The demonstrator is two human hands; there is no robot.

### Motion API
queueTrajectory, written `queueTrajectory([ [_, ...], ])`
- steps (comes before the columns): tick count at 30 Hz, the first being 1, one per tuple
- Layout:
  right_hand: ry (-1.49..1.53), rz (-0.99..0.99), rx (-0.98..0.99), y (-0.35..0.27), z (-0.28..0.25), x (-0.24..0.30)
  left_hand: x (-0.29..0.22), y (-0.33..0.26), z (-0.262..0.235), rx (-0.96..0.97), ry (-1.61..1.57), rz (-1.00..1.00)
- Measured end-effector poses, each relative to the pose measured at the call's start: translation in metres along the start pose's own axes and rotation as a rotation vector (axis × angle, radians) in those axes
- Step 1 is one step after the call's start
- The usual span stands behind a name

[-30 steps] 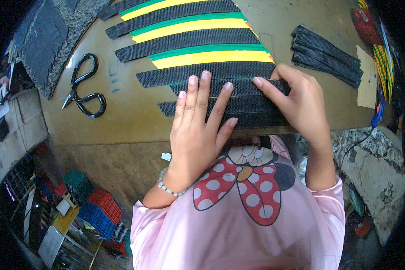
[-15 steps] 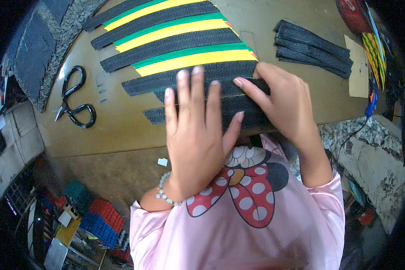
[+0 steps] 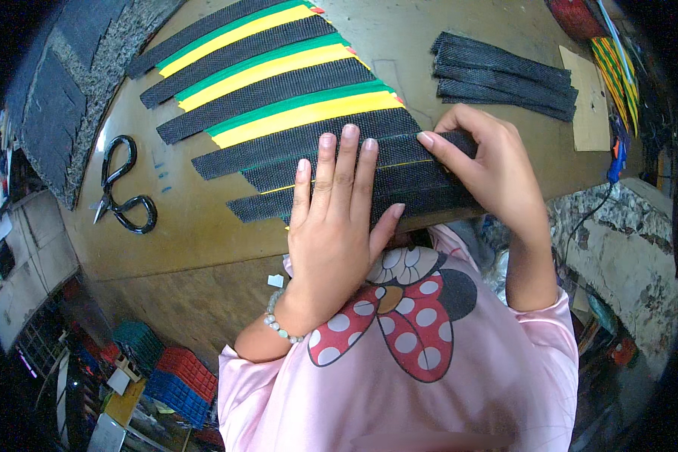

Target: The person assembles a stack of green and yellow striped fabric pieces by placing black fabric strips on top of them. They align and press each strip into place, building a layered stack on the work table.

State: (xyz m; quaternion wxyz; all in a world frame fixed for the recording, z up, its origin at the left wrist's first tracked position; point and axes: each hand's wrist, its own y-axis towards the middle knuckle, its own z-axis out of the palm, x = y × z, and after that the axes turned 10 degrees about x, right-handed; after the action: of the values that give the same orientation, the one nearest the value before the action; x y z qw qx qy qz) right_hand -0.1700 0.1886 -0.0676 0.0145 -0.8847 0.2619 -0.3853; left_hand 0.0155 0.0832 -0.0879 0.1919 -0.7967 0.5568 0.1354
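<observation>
Rows of black woven strips [image 3: 237, 90] lie across the tabletop, with yellow strips [image 3: 301, 118] and green strips [image 3: 294, 108] showing between the farther ones. My left hand [image 3: 328, 226] rests flat on the nearer black strips, fingers stretched forward and thumb apart. At the right end of these rows, my right hand [image 3: 493, 169] pinches a black strip [image 3: 459, 141] between thumb and bent fingers. Narrow green and yellow edges show between the strips under my hands. My left palm and fingers cover part of the rows.
Black-handled scissors [image 3: 120, 184] lie at the left of the brown table [image 3: 166, 245]. A pile of black strips [image 3: 501, 75] sits at the far right, beside a cardboard piece [image 3: 584, 105]. A blue-handled tool with a cord [image 3: 618, 158] is at the right edge. Crates [image 3: 181, 380] stand below left.
Both hands have shifted to the right along the black strips. My left hand stays flat and my right hand keeps its pinch. The whole view has tilted slightly.
</observation>
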Motion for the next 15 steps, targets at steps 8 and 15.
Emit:
queueTrajectory([
  [8, -0.058, -0.024, -0.011, 0.002, 0.002, 0.002, 0.001, -0.001, 0.0, -0.008, 0.003, 0.007],
  [15, -0.465, -0.128, -0.299, -0.01, 0.005, 0.017, 0.001, -0.001, 0.003, -0.038, 0.011, 0.021],
])
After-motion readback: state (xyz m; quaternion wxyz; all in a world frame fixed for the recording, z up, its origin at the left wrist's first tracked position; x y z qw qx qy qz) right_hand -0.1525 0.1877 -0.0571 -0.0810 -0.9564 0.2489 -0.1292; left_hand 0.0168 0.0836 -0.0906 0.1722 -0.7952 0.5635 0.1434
